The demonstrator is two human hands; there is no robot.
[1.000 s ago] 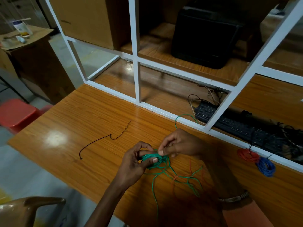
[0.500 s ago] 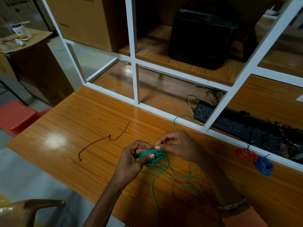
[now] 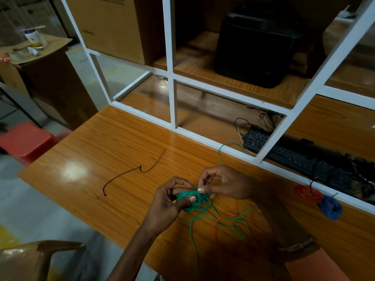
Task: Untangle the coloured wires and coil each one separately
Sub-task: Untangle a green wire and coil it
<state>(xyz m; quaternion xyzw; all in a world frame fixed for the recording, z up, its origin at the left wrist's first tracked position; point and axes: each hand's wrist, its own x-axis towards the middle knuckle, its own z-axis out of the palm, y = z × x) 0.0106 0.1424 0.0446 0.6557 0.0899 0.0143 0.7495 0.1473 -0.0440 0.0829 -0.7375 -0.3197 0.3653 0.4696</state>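
— Where is the green wire (image 3: 192,198) just now?

— Bunched into a small bundle above the wooden table (image 3: 113,151), held between both hands. The left hand (image 3: 170,201) grips it from the left, thumb pressed across the front of the bundle and fingers curled behind it. The right hand (image 3: 223,184) sits just to the right and a little farther back, thumb and forefinger pinching a strand at the bundle's top edge.

— And the rest of that wire?

— Loose lengths trail out below and to the right of the hands, lying on the table. One end arcs up behind the right hand toward the white frame (image 3: 173,102). One long strand runs down toward the table's near edge.

— Any other wires?

— An orange wire (image 3: 236,217) lies crossed among the loose green strands, right of the left hand. A black wire (image 3: 129,174) lies alone well to the left. A red coil (image 3: 308,194) and a blue coil (image 3: 330,207) lie touching each other, far to the right by the frame.
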